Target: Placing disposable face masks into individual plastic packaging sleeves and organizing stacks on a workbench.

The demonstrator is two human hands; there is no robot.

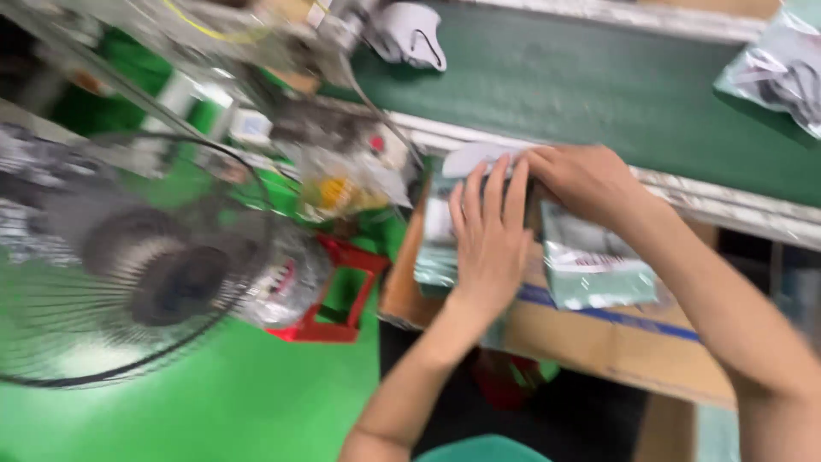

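Note:
My left hand (pixel 489 235) lies flat, fingers together, on a stack of clear plastic bags (pixel 440 248) that rests on a cardboard box (pixel 599 338). My right hand (pixel 581 180) curls over the far edge of the same stack, gripping a white piece (pixel 475 158) at the top. Another clear bag (pixel 590 265) with pale contents lies on the box just right of my left hand. The picture is motion-blurred, so finer detail is lost.
A green conveyor belt (pixel 581 77) runs behind the box, carrying a white item (pixel 410 34) and a bagged dark item (pixel 782 73). A wire-caged fan (pixel 137 265) stands at left over a green floor (pixel 239 402). A red stool (pixel 338 291) sits between fan and box.

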